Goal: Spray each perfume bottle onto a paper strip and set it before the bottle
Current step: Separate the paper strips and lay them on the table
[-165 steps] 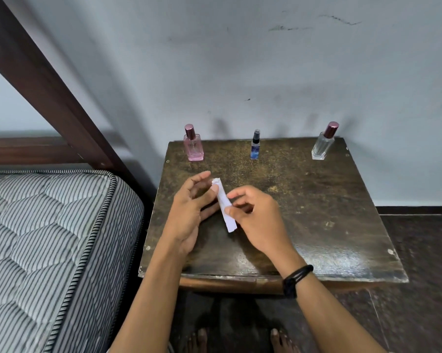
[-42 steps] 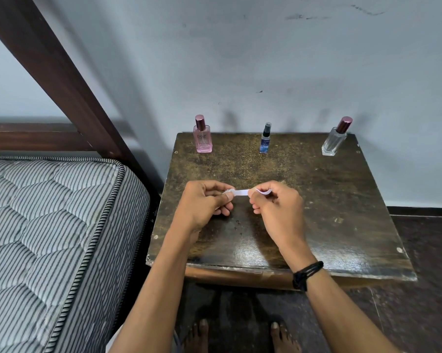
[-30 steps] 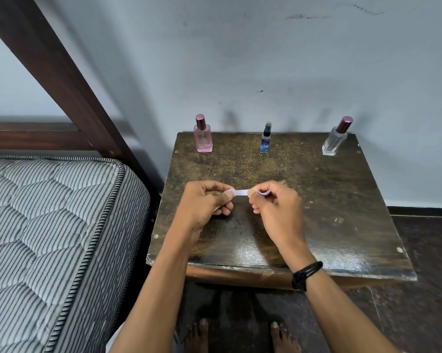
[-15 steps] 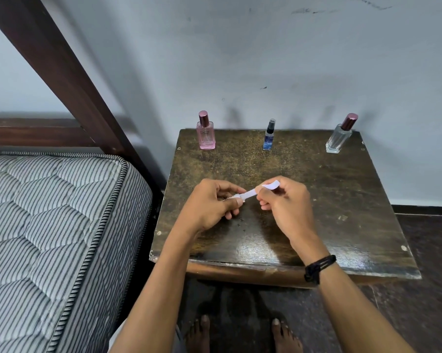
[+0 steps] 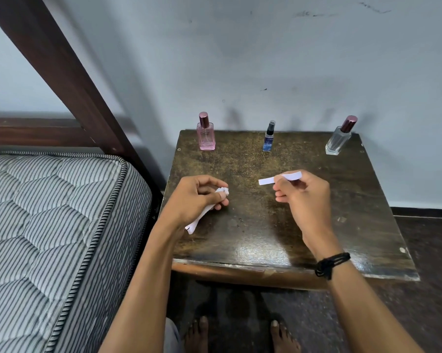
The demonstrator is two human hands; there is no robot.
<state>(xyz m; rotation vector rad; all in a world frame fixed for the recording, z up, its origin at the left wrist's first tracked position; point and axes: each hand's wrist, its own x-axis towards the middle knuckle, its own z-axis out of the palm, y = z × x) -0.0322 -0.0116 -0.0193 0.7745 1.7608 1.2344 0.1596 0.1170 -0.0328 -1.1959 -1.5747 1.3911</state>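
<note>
Three perfume bottles stand along the back edge of the dark wooden table (image 5: 265, 233): a pink bottle (image 5: 205, 135) at the left, a small blue bottle (image 5: 268, 138) in the middle, a clear bottle (image 5: 338, 140) with a maroon cap at the right. My right hand (image 5: 301, 194) pinches a short white paper strip (image 5: 281, 177) above the table's middle. My left hand (image 5: 197, 197) grips the rest of the folded white paper (image 5: 198, 220), which sticks out below the palm.
A striped mattress (image 5: 49, 225) lies to the left of the table, with a dark wooden bed frame (image 5: 69, 80) behind it. A grey wall rises right behind the bottles. My bare feet (image 5: 240, 335) stand on the dark floor under the table's front edge.
The paper has come apart into two pieces. My hands moved apart, the right one carrying a short strip to the right, the left one keeping the remaining paper.
</note>
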